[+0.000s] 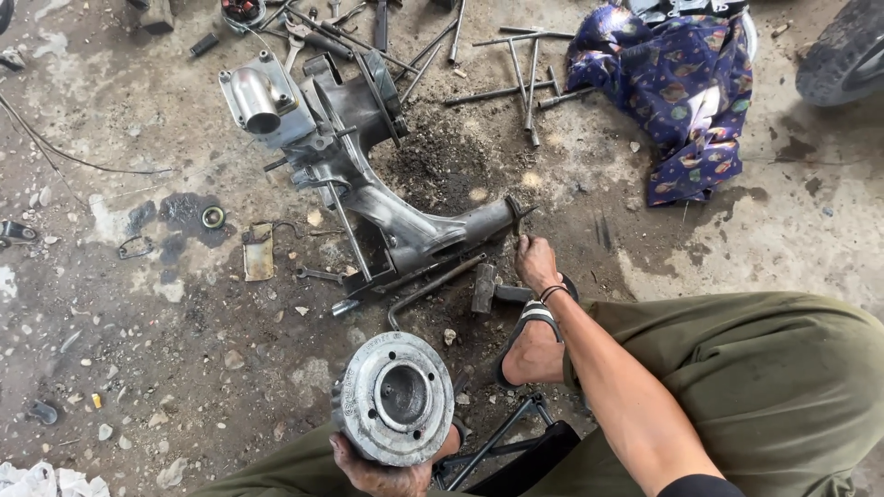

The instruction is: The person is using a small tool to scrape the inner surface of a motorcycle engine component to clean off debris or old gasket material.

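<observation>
metal hub (398,398) in left hand (378,474), engine casing (359,166), hammer (493,292) nearby

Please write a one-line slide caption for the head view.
Left hand holds a round metal hub; right hand reaches the engine casing.

Fingers of left hand (382,477) mostly hidden behind round grey metal drum with centre bore (397,398); wrist cut by bottom edge. Fingertips of right hand (535,260) too small to tell whether pinching thin tool at tip of grey cast-metal engine casing (368,156). Black rubber tyre (848,51) cut off at top right corner. Crumpled white plastic (37,480) clipped at bottom left. Blue patterned cloth (677,87) covering dark parts at top edge, unidentifiable. Head of dark hammer (485,288) partly behind sandalled foot (532,345).
</observation>
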